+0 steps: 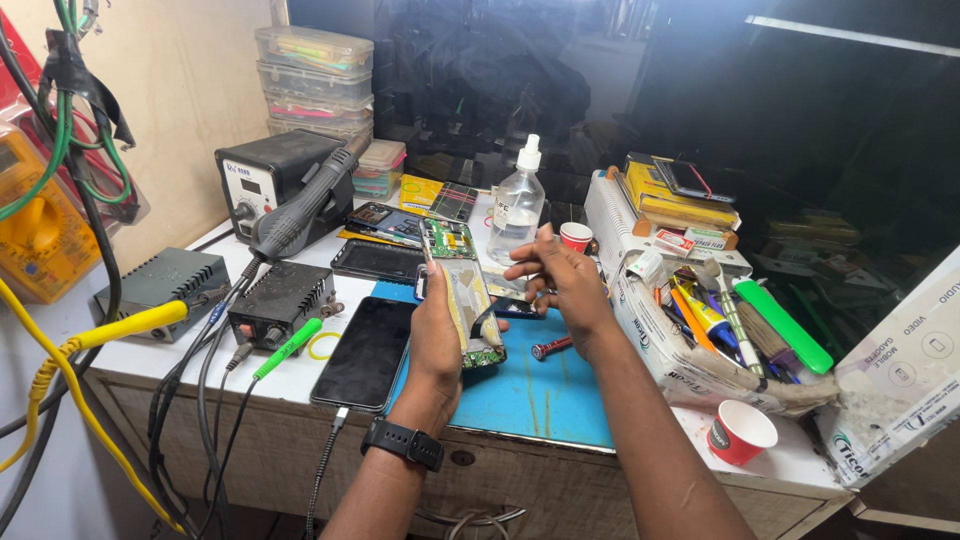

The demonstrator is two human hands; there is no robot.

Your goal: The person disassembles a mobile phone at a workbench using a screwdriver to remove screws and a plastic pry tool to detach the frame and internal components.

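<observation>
Opened phone (462, 290) clamped upright in my left hand (437, 345); right hand (565, 280) fingertips pinched just beside its top edge; held item unclear.

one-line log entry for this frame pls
left hand: holds opened phone upright | right hand: fingers pinch small tool at phone | below: blue mat | beside: black phone

A black phone (366, 352) lies face up on the white surface (300, 385), just left of the blue mat (540, 390). Behind it stand a soldering station (270, 180), a clear bottle (516, 205) and stacked plastic boxes (314, 80). A red paper cup (740, 432) sits near the front right edge.
</observation>
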